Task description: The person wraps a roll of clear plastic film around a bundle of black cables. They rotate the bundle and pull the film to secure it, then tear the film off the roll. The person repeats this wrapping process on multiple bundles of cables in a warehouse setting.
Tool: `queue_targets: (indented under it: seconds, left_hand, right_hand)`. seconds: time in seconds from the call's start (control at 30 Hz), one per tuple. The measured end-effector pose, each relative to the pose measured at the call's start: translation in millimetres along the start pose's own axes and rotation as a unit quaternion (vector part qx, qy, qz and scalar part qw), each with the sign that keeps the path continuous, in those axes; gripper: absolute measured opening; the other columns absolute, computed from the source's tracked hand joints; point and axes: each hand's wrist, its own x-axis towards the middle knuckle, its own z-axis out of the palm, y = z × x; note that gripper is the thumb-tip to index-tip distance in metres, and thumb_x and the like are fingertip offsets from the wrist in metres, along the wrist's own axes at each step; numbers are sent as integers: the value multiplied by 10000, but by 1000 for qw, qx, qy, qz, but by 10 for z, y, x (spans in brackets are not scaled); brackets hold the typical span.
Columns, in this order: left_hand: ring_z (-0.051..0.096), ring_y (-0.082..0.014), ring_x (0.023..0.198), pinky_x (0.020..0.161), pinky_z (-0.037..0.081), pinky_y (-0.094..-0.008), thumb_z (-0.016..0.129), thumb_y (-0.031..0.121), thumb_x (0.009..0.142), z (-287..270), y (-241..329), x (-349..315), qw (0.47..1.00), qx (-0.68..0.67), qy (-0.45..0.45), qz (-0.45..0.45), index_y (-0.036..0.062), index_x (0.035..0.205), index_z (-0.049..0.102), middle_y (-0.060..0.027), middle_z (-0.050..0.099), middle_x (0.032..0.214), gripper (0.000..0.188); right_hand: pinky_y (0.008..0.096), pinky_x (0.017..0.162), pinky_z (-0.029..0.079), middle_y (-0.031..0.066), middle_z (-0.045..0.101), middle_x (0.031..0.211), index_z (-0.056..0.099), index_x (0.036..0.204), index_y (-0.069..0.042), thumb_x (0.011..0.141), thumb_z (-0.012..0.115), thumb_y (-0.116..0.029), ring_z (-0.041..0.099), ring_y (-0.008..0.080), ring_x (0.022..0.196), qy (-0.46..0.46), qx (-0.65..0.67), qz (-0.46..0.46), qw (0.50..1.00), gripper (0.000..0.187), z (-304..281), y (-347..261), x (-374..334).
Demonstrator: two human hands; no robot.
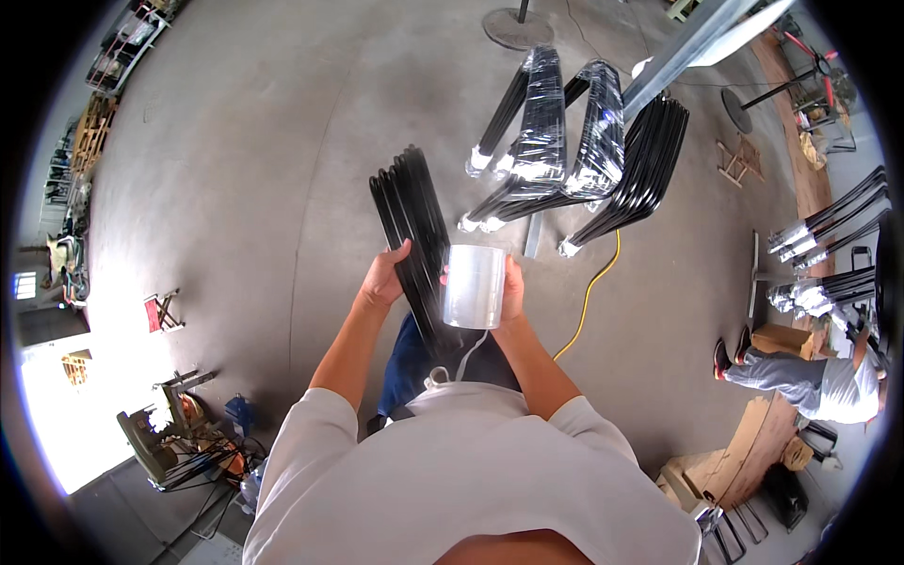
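Observation:
A bundle of black bent metal tubes (pixel 411 212) stands tilted in front of my body. My left hand (pixel 384 275) grips its left side, with the thumb laid over the tubes. Close beside the bundle, my right hand (pixel 511 287) is wrapped round a roll of clear stretch film (pixel 474 286), its fingers partly hidden behind the roll. Ahead and to the right, film-wrapped bundles of black tubes (pixel 543 122) hang by a slanted grey metal bar (pixel 673 61). Another black tube bundle (pixel 650 155) hangs there, with white wrapping at its lower end.
A yellow cable (pixel 593 282) runs along the floor at my right. Farther right, a person (pixel 800 377) stands by more wrapped tube bundles (pixel 824 287). A round stand base (pixel 518 28) is ahead. A folding stool (pixel 164 311) and a machine (pixel 160 428) are at the left.

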Motion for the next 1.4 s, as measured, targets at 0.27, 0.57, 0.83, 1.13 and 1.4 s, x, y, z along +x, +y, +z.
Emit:
queue_targets:
  seconds: [0.27, 0.57, 0.83, 1.13, 1.4]
  left_hand:
    - [579, -265, 952, 856, 461, -407, 516, 224, 863, -335, 84, 196, 997, 52, -10, -62, -31, 1110, 488, -161, 576, 1055, 356]
    - [532, -186, 988, 869, 417, -346, 589, 236, 827, -290, 10, -27, 989, 115, 9, -94, 44, 1165, 462, -62, 550, 1081, 409]
    - [575, -223, 941, 835, 477, -347, 423, 467, 865, -503, -406, -218, 996, 59, 68, -19, -6, 1198, 457, -114, 568, 1082, 579]
    - [587, -174, 846, 723, 507, -287, 410, 231, 888, -1011, -789, 160, 995, -36, 94, 0, 4, 1087, 543, -78, 595, 970, 330]
    - [589, -184, 849, 723, 509, -293, 388, 230, 890, -975, -781, 199, 995, -43, 91, -11, 5, 1086, 543, -85, 595, 974, 336]
  right_hand:
    - [441, 814, 453, 255, 548, 1031, 447, 1164, 49, 741, 413, -655, 558, 369, 925, 73, -1, -58, 996, 822, -151, 8, 112]
    - [552, 825, 410, 170, 521, 1095, 422, 1220, -34, 734, 396, -695, 523, 319, 971, 83, 81, -54, 992, 821, -683, -36, 42]
    - [429, 857, 443, 180, 498, 1156, 394, 1235, -1, 735, 499, -596, 518, 302, 1033, 33, -59, 108, 992, 784, -741, 155, 222]
    - [361, 829, 456, 112, 525, 1084, 413, 1202, -40, 751, 579, -324, 532, 218, 977, 37, -205, 86, 974, 558, -936, 203, 592]
    - [416, 827, 456, 142, 553, 1090, 438, 1210, -23, 759, 556, -470, 557, 275, 969, 86, -7, 134, 987, 645, -1295, 271, 372]
